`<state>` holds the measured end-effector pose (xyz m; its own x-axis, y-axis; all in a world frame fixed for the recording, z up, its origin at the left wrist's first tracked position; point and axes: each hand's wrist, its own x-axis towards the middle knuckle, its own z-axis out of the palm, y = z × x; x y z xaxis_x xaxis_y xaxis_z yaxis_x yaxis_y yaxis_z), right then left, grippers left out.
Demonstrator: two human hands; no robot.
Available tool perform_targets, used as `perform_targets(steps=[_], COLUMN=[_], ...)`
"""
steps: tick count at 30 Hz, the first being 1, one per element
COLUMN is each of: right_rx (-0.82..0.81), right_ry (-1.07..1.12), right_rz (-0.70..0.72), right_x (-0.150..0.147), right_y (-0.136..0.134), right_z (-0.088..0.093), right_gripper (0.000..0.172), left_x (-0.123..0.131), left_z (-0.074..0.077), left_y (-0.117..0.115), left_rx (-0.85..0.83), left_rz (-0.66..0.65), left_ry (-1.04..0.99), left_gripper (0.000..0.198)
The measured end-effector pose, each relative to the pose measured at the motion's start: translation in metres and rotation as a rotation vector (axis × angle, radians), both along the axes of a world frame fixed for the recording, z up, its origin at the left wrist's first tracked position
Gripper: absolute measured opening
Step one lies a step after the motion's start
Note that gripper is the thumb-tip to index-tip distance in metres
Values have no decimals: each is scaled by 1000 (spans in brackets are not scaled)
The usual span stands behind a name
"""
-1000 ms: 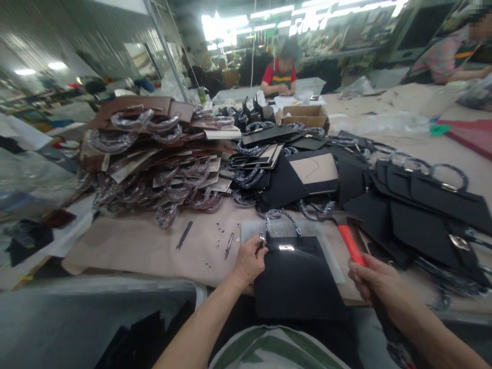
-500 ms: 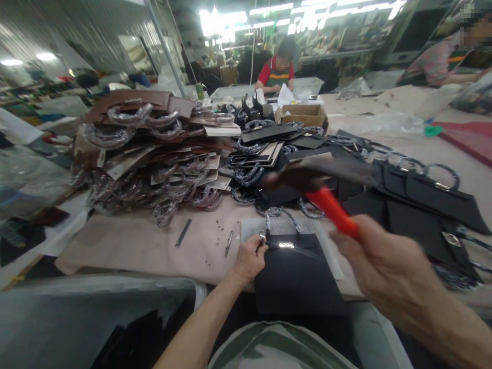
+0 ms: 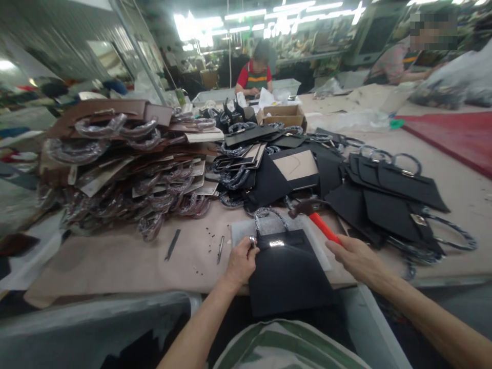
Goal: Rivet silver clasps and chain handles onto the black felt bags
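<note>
My right hand (image 3: pixel 355 254) grips the orange-red handle of a claw hammer (image 3: pixel 325 228), its dark head just above the table beyond the black handbag panel. That black handbag panel (image 3: pixel 290 279) lies in front of me, overhanging the table edge, with a wrapped loop handle and a shiny metal clasp (image 3: pixel 277 244). At the panel's upper left corner, my left hand (image 3: pixel 242 261) is closed in a pinch on a small shiny metal piece (image 3: pixel 252 240). Beneath the panel's upper part shows a pale grey slab (image 3: pixel 323 256).
Brown bag panels (image 3: pixel 115 123) with wrapped handles are stacked at left; black panels (image 3: pixel 400 179) cover the middle and right. A flat metal strip (image 3: pixel 172 244), a thin metal rod (image 3: pixel 220 249) and tiny dark bits lie nearby. A cardboard box (image 3: pixel 284 115) and a co-worker (image 3: pixel 253 77) are farther back.
My right hand has lowered the hammer from its raised, blurred position. My left hand still pinches the metal piece at the panel's corner. The view has turned a little to the right.
</note>
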<state>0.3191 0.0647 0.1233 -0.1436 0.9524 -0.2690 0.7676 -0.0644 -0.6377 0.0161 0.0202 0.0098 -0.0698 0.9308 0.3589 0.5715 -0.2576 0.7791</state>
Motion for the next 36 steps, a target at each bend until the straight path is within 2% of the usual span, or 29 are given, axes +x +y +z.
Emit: perform_targets(steps=[1, 3, 5, 8, 10, 13, 15, 17, 20, 22, 25, 26, 28, 31, 34, 36], right_rx=[-91, -143, -91, 24, 182, 458, 536, 561, 585, 586, 583, 582, 584, 584, 580, 578], right_ry=[28, -20, -130, -240, -290, -288, -236, -190, -146, -115, -81, -75, -70, -73, -74, -73], right_rz=[-97, -206, -244, -283, -227, 22, 158, 197, 151, 137, 133, 131, 123, 110, 105, 101], right_x=[9, 24, 34, 35, 26, 4, -11, -21, -26, -25, -23, -23, -24, -25, -26, -26], right_y=[2, 6, 9, 12, 13, 11, 8, 5, 1, 1, 1, 1, 1, 1, 0, 0], right_z=[-14, -41, -62, -77, -80, -86, -93, -102, -110, -112, -113, -113, -114, -115, -116, -116], right_gripper=[37, 34, 30, 20, 25, 36, 39, 42, 45, 44, 45, 46, 47, 48, 48, 47], left_x=[0, -2, -3, -5, -7, -9, -10, -10, -10, -9, 0, 7, 28, 69, 100, 109], left_z=[0, 0, -2, -4, -4, -2, 0, 1, 2, 3, 10, 14, 20, 21, 9, -2], left_y=[0, -1, -2, -2, -1, 1, 2, 1, -4, -5, -1, 3, 13, 30, 43, 48], left_rx=[-6, -17, -41, -87, -87, -58, -30, 3, 17, -22, -101, -118, -132, -111, -5, 60], left_rz=[-11, -23, -26, -29, -35, -46, -57, -93, -141, -14, 299, 341, 295, 86, -61, -105], left_ry=[-8, -18, -16, 10, 40, 107, 161, 205, 199, 98, -141, -199, -270, -320, -271, -198], left_gripper=[17, 19, 21, 22, 20, 17, 16, 15, 14, 14, 22, 25, 26, 20, 12, 10])
